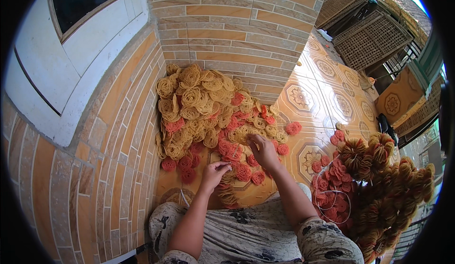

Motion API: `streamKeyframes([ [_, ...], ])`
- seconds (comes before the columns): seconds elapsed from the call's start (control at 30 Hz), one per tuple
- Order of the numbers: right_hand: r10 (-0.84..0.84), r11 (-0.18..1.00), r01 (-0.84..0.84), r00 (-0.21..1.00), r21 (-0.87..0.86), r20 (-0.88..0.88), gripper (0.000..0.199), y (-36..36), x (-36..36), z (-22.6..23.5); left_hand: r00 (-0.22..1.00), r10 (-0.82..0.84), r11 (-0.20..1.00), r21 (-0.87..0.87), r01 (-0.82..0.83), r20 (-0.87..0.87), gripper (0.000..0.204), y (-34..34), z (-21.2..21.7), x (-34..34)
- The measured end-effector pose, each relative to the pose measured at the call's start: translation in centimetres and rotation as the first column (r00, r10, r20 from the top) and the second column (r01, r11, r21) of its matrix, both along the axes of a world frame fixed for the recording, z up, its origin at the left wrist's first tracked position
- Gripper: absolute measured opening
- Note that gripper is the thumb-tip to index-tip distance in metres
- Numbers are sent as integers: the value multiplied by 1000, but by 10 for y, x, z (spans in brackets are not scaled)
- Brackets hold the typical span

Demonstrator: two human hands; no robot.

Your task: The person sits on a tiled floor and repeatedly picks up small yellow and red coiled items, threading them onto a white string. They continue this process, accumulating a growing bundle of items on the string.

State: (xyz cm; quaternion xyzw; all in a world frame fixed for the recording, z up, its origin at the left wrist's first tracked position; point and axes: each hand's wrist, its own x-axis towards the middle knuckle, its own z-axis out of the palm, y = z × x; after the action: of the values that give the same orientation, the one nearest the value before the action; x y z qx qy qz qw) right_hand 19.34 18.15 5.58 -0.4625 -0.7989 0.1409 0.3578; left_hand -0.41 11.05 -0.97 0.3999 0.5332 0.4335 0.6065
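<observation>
Round, lacy discs of coiled strands, like raw noodle crackers, lie in a heap (pixel 199 98) before me, mostly yellow with reddish-pink ones among them. My right hand (pixel 263 151) reaches to the heap's near right side, its fingers closed on the edge of a yellow disc (pixel 241 134). Nearer me, my left hand (pixel 214 175) is pinched, with a small pale tip at its fingers that is too small to name. Just below that hand, a stack of discs (pixel 228 194) lies in a row, edge against edge, above my lap.
Bunches of yellow-brown discs (pixel 398 193) stand at my right, beside pink discs (pixel 334 183) with white string (pixel 350 206) looped over them. Tiled walls (pixel 227 32) rise behind and left of the heap. Woven racks (pixel 372 39) lean at the far right. Loose pink discs (pixel 294 128) dot the floor.
</observation>
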Motion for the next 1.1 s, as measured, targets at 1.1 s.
streamKeyframes([
  [1.1,-402,572,-426,599,-701,-692,35,10,0,-27,994,-37,997,59,44,-103,21,-1,-3,5],
])
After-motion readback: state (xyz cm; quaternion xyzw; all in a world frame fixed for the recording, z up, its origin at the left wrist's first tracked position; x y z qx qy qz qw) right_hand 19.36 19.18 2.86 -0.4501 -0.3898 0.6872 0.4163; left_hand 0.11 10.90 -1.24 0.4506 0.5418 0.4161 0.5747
